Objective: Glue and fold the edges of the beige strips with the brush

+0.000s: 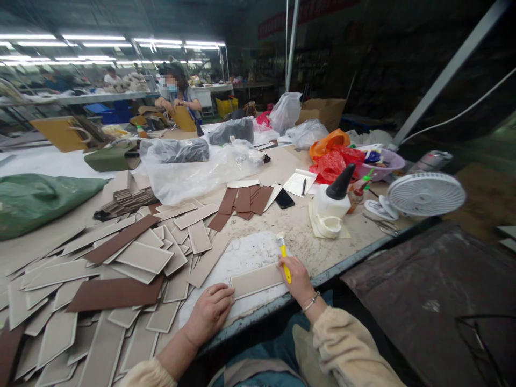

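Note:
A yellow-handled brush [284, 259] is gripped in my right hand [297, 277], its pale bristles pointing away from me. Below it, a long beige panel [258, 279] with a lighter border lies flat on a white sheet [252, 247] near the table's front edge. My left hand [212, 309] holds the left end of this panel, its fingers close together and bent. Beside and beyond that hand spreads a loose heap of similar beige panels [145, 257], with several brown pieces [115, 294] among them.
A white glue bottle [331, 204] with a black cone top stands beyond my right hand. Near it are a black phone [284, 198], a notepad with a pen [300, 181] and a white fan [426, 193]. Plastic-wrapped bundles [177, 150] lie farther back; a co-worker [179, 99] sits across the table.

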Available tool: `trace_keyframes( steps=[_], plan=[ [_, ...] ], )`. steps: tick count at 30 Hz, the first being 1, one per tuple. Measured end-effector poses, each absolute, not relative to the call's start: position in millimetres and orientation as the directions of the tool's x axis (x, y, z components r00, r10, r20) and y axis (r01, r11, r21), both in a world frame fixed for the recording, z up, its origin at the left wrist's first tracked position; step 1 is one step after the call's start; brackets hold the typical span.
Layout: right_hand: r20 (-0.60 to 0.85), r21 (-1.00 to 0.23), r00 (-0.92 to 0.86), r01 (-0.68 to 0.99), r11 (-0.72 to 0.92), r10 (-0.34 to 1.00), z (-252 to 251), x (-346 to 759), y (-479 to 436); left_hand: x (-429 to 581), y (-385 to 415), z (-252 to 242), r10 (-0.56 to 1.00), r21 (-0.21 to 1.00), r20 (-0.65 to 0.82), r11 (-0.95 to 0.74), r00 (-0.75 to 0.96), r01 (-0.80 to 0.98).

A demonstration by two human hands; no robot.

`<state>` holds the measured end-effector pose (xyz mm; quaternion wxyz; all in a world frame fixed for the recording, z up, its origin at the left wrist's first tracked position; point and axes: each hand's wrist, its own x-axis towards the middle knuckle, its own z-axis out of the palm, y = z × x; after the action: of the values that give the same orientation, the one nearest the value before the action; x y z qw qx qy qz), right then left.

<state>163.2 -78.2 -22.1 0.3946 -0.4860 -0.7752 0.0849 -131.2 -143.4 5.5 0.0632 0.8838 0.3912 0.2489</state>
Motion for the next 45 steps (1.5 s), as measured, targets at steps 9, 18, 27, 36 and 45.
trace_keyframes(
  steps=[9, 18, 27, 36, 45],
  plan=[
    [0.511, -0.494, -0.226, 0.712, 0.498, 0.829, -18.4, 163.0, -77.4, -130.3, -144.6, 3.7, 0.745, 0.294, 0.348, -0.664, 0.569, 0.688],
    [0.395, -0.431, -0.575, 0.573, 0.697, 0.717, -5.6, 106.4, -125.7, -128.8, -143.6, 5.1, 0.713, 0.256, 0.376, -0.693, 0.592, 0.673],
    [0.317, -0.469, -0.522, 0.639, 0.609, 0.792, -6.4, 127.7, -114.1, -125.8, -143.5, 7.7, 0.739, 0.302, 0.357, -0.67, 0.571, 0.678],
    [0.669, -0.237, -0.458, 0.615, 0.752, 0.585, -73.2, 172.5, -85.7, -116.9, -152.8, 5.1, 0.803, 0.323, 0.307, -0.592, 0.51, 0.738],
    [0.526, -0.323, -0.465, 0.665, 0.674, 0.712, -51.1, 167.5, -98.6, -89.2, -187.4, 11.6, 0.932, 0.366, 0.246, -0.343, 0.266, 0.865]
  ],
)
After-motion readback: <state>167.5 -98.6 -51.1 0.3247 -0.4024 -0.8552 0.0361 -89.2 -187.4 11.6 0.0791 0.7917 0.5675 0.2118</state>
